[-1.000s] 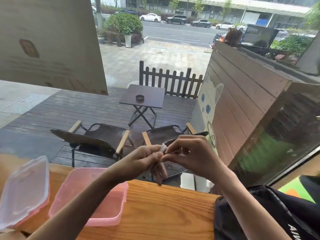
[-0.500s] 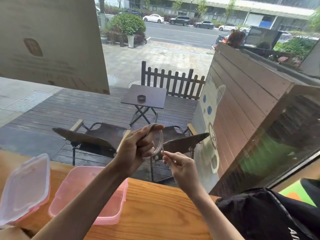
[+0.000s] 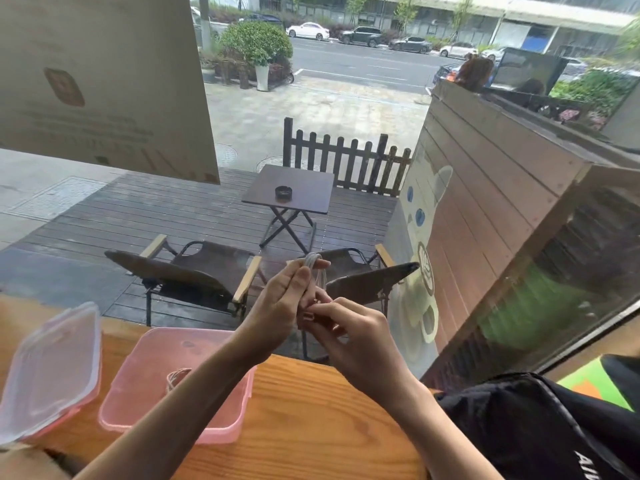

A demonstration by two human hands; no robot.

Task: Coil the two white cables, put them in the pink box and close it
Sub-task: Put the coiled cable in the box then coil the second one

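Note:
My left hand [image 3: 284, 303] is raised above the wooden table and grips a white cable [image 3: 317, 271] wound in loops around its fingers. My right hand [image 3: 349, 329] sits just below and to the right, pinching the cable's loose end with its plug between thumb and fingertips. The open pink box [image 3: 152, 368] stands on the table under my left forearm. Inside it lies another coiled white cable [image 3: 175, 375], partly hidden by the forearm. The box's clear lid [image 3: 48, 368] lies to its left.
The wooden table [image 3: 311, 427] runs along a window pane. A black bag [image 3: 540, 431] rests at the table's right end. Outside the glass are two folding chairs [image 3: 194, 271], a small dark table and a wooden planter wall.
My right hand has moved up and left to the coil, now pinching the cable's end by my left fingers. The left hand keeps the loops and has shifted slightly right.

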